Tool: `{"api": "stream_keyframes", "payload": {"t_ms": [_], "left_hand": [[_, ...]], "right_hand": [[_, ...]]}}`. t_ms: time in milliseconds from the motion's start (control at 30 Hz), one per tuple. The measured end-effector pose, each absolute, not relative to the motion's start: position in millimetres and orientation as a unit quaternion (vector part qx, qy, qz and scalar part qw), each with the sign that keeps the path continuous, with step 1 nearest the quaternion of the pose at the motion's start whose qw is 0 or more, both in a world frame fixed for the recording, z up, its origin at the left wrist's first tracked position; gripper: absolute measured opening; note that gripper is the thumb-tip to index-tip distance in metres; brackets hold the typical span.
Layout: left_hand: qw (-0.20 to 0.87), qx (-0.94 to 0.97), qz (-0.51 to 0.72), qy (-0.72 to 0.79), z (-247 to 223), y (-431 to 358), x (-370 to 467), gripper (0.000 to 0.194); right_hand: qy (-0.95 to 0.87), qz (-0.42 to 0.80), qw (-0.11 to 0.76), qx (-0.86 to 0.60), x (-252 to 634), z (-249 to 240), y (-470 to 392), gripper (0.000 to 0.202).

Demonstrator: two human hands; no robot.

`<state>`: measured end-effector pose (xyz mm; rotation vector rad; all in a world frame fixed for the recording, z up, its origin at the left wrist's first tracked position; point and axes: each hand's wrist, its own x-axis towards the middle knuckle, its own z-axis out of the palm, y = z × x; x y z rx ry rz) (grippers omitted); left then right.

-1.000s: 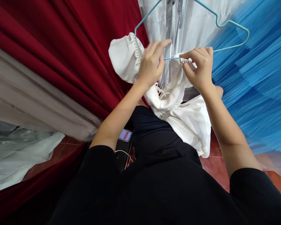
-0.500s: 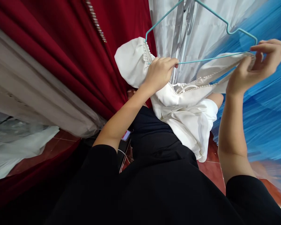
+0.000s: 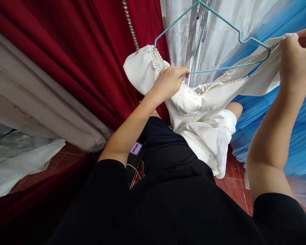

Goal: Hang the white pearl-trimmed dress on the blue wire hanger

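Deep red cloth hangs at the left of the view, white cloth fills the middle behind the work, and ruffled blue fabric spreads down the right, above red floor tiles. Between them, a white dress lies partly across the person's lap, its lower part bunched in loose folds near a bare knee, its puffed shoulder at the left sitting over one end of a thin turquoise hanger. Left hand is curled around the hanger's bottom bar, close to that shoulder; whether it also catches some of the dress I cannot tell. Right hand, partly cut off by the picture's edge, pinches the other shoulder piece by its beaded rim and draws it out beyond the hanger's far end. Judging by its soft folds, the dress should be light to fairly light and limp, with a smooth face that might slide on the bare wire. Small pale beads edging the neckline look like the fragile part, so the plain cloth just beside them seems the safer hold, while the stiffer hanger is best steadied by its straight bar.
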<state>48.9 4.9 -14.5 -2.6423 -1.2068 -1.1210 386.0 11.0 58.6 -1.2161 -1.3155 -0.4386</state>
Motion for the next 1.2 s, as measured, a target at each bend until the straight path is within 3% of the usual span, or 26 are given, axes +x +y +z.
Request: {"api": "stream_keyframes", "payload": {"t_ms": [133, 533, 700, 867, 933, 1067, 1200], "left_hand": [[0.037, -0.850, -0.376, -0.367, -20, 11, 45, 0.029], [0.070, -0.823, -0.399, -0.397, -26, 14, 49, 0.029], [0.059, -0.851, -0.354, -0.384, -19, 6, 50, 0.035], [0.068, -0.836, -0.374, -0.396, -27, 16, 48, 0.027], [0.083, -0.834, -0.375, -0.396, -30, 22, 46, 0.028], [0.082, -0.842, -0.389, -0.366, -25, 19, 40, 0.035], [0.094, -0.796, -0.460, -0.382, -22, 4, 28, 0.034]], "right_hand": [[-0.628, -0.238, 0.620, -0.407, 356, 66, 16, 0.016], [-0.651, -0.184, 0.515, -0.526, 355, 39, 13, 0.015], [-0.674, -0.199, 0.549, -0.452, 323, 60, 27, 0.029], [-0.742, -0.135, 0.579, -0.309, 273, 64, 22, 0.022], [-0.781, -0.147, 0.541, -0.274, 257, 50, 11, 0.028], [-0.856, -0.102, 0.371, -0.347, 238, 3, 2, 0.027], [-0.818, -0.089, 0.397, -0.407, 238, -30, 7, 0.035]]}}
